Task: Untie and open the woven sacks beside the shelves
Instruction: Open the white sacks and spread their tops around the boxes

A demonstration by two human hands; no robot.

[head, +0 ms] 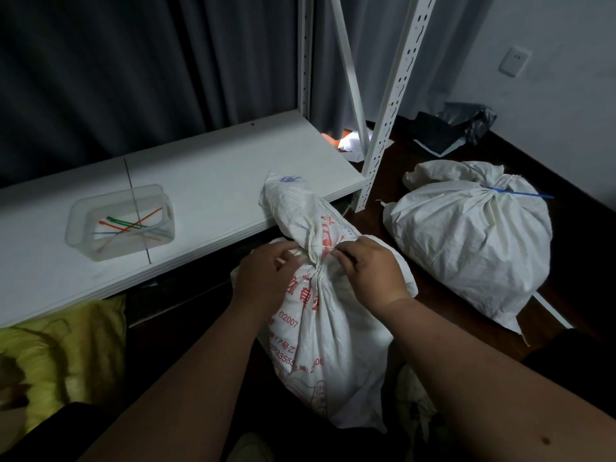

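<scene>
While both hands work at its tied neck, head view: printed sack (320,315) stands upright on dark floor (566,261), just in front of white shelf board (206,181), loose top flopped back onto shelf edge.

Left hand (266,278): fingers curled onto bunched neck from left side, w/ fingertips at the tie; appears to hold the gather steady so the knot doesn't shift.

Right hand (370,261): thumb & forefinger pinched at the thin tie (325,251) around the neck, rest of fingers curled on fabric; prob. picking at the knot or lock. Tie itself too thin & dim to say if string, wire or zip tie.

Step, as judged: untying under way, neck still cinched, sack not yet open.

Second sack (466,238): lies on floor to the right, near shelf upright (390,105), well apart from the hands; neck closed w/ blue zip tie (520,193), tail sticking out right. Untouched, so likely next.

Clear tub (120,221): on shelf, left of printed sack, holds coloured zip ties (130,226) in red, green, blue; within reach, perhaps where removed ties go.

Elsewhere: grey curtain (133,61) behind shelf; yellow-green bag (66,345) under shelf board at lower left; black bag (456,128) by far wall; wall socket (515,65) upper right.
</scene>
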